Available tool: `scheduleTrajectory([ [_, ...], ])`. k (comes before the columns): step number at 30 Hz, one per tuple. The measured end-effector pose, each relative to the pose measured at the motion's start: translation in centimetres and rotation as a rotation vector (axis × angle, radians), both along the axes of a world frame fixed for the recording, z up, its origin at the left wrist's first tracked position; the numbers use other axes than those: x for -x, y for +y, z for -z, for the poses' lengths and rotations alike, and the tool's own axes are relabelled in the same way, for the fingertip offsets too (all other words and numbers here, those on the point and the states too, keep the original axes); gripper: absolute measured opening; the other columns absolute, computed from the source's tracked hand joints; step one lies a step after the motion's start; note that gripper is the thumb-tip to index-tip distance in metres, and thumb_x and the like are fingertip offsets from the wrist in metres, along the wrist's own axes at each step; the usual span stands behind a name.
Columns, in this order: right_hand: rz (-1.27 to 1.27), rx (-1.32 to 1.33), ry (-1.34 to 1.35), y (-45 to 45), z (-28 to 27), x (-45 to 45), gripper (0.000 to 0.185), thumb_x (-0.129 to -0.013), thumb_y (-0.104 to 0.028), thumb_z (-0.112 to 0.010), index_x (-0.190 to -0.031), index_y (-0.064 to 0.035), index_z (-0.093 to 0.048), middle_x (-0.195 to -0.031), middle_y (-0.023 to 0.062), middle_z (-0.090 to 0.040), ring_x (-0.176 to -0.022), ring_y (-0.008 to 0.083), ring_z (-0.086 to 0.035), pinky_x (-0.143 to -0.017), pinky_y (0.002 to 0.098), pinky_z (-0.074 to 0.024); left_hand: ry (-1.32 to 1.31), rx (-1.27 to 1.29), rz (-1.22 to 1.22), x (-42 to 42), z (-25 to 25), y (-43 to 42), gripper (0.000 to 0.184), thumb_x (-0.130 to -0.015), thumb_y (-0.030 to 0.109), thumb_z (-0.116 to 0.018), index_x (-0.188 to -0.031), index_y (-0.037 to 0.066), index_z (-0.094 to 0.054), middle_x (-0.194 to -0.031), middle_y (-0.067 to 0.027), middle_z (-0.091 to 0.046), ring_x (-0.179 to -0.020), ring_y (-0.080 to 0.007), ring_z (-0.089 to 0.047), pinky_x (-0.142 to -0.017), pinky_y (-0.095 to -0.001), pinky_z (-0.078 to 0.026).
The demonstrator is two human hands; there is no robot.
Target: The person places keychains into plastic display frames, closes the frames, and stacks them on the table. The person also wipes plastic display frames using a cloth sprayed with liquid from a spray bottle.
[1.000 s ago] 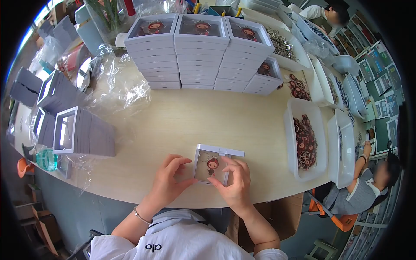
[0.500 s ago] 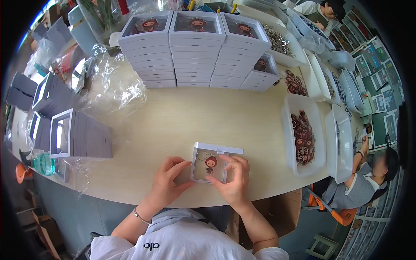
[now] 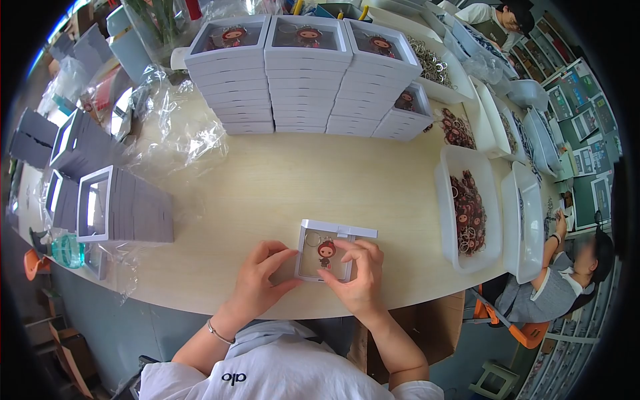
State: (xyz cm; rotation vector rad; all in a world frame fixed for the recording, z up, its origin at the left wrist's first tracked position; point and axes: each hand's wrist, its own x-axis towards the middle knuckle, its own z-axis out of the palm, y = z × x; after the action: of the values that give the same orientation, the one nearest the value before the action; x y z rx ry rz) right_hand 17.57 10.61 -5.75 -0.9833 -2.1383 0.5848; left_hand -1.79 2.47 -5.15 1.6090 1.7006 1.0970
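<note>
A clear-windowed case with a white frame (image 3: 308,274) lies on the table near its front edge. Inside it shows a red-hooded doll keychain (image 3: 326,251) with a metal ring at its upper left. Along the case's top edge runs a white strip that sticks out to the right. My left hand (image 3: 262,279) is at the case's left side, thumb and fingers apart, with nothing between them. My right hand (image 3: 359,275) reaches over the right side, its thumb and fingertips over the window beside the doll; whether they grip the case or the keychain is unclear.
Stacked filled cases (image 3: 303,87) stand at the back. Frames (image 3: 127,205) and crumpled plastic film (image 3: 177,133) are on the left. A bin of doll keychains (image 3: 469,213) and another white bin (image 3: 523,220) stand on the right. Two other people sit beyond, on the right.
The view has shifted slightly. My hands and the case keep nearly the same positions, with only small movements of the right fingers over the window.
</note>
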Motion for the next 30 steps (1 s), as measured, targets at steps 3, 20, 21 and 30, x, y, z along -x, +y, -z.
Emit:
scheduleTrajectory([
  [3, 0.015, 0.015, -0.037, -0.1, -0.3, 0.0, 0.052, -0.058, -0.008, -0.089, -0.091, -0.0077, -0.049, -0.111, 0.0061, -0.066, -0.101, 0.0263, -0.053, -0.089, 0.0384, -0.0412, 0.013, -0.011, 0.003, 0.0, 0.1, 0.0, 0.059, -0.059, 0.004, -0.087, -0.114, 0.007, -0.066, -0.11, -0.0101, -0.058, -0.098, -0.0267, -0.059, -0.08, -0.0347, -0.052],
  [20, -0.155, -0.193, -0.009, 3.7, -6.0, -0.4, 0.044, -0.094, -0.021, -0.058, -0.13, 0.0027, -0.053, -0.135, 0.0153, -0.056, -0.131, 0.0332, -0.046, -0.107, 0.0477, -0.0314, -0.01, -0.014, 0.003, -0.1, -0.2, -0.1, 0.058, -0.061, 0.004, -0.086, -0.115, 0.006, -0.065, -0.11, -0.0102, -0.057, -0.097, -0.0265, -0.059, -0.08, -0.0335, -0.052],
  [21, -0.174, -0.192, -0.049, 3.6, -5.7, -0.1, 0.043, -0.094, -0.021, -0.058, -0.131, 0.0019, -0.054, -0.134, 0.0143, -0.056, -0.131, 0.0328, -0.046, -0.108, 0.0479, -0.0309, -0.01, -0.021, 0.002, -0.1, -0.1, -0.1, 0.057, -0.061, 0.004, -0.086, -0.115, 0.007, -0.065, -0.11, -0.0103, -0.057, -0.097, -0.0266, -0.059, -0.08, -0.0336, -0.052],
  [30, -0.226, -0.28, -0.269, -1.8, -2.9, -2.5, 0.038, -0.091, -0.022, -0.061, -0.127, -0.0082, -0.061, -0.138, 0.0053, -0.056, -0.132, 0.0279, -0.046, -0.111, 0.0475, -0.0238, -0.074, -0.005, -0.019, -0.1, -0.1, -0.2, 0.072, -0.062, 0.007, -0.087, -0.126, 0.005, -0.056, -0.113, -0.0096, -0.057, -0.095, -0.0224, -0.058, -0.079, -0.0321, -0.05],
])
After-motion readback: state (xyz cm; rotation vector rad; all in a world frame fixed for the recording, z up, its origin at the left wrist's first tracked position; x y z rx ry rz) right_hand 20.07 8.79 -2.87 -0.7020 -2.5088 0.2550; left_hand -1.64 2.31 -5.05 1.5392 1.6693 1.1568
